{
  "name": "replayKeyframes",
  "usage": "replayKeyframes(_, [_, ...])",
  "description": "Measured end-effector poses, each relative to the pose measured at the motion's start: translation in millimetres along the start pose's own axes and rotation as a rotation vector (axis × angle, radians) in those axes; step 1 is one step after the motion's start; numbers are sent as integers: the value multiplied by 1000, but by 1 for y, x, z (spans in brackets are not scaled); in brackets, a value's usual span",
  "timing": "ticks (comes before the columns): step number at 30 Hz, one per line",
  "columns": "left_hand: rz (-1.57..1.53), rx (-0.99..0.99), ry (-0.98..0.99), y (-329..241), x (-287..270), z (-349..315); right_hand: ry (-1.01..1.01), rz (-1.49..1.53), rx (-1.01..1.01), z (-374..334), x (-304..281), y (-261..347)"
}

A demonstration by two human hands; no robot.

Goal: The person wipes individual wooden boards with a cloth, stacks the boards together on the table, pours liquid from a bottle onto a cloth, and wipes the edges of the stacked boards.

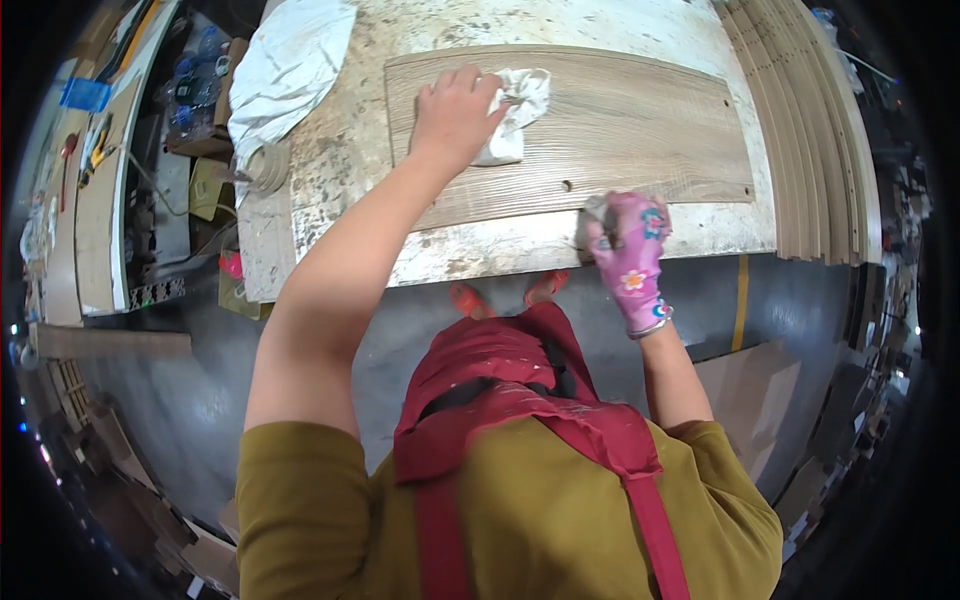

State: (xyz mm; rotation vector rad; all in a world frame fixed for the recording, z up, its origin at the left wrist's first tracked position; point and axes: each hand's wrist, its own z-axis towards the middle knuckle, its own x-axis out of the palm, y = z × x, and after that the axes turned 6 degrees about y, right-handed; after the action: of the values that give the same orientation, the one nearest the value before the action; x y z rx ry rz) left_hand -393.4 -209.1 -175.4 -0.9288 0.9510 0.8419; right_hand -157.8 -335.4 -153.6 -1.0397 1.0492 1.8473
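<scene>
A flat wood-grain board (pixel 640 120) lies on the worktable, with small dark holes near its right corners and its near edge. My bare left hand (pixel 455 115) presses a crumpled white cloth (pixel 522 100) onto the board's left part, fingers closed round it. My right hand (pixel 632 235), in a pink flowered glove, is at the board's near edge. Its fingers are curled round a small greyish thing (pixel 597 212), mostly hidden by the glove, whose kind I cannot make out.
The worktable (pixel 440 262) has a stained, worn white top. Another white cloth (pixel 290 65) and a roll of tape (pixel 268 168) lie at its left. Several stacked wood-grain boards (pixel 800 130) line the right side. A side bench (pixel 100 220) with tools stands far left.
</scene>
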Motion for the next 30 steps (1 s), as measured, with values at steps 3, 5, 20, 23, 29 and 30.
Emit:
replayKeyframes(3, [7, -32, 76, 1, 2, 1, 12, 90, 160, -2, -6, 1])
replayKeyframes(5, [4, -31, 81, -1, 1, 1, 21, 75, -49, 6, 7, 36])
replayKeyframes(20, [-64, 103, -8, -1, 2, 7, -183, -172, 390, -11, -19, -73])
replayKeyframes(23, [-65, 116, 18, 4, -5, 3, -91, -246, 264, -12, -12, -57])
replayKeyframes(29, [-56, 114, 48, -2, -9, 1, -166, -106, 374, -18, -42, -136])
replayKeyframes(30, [-53, 109, 51, -4, -8, 3, -170, -112, 448, -23, -52, -164])
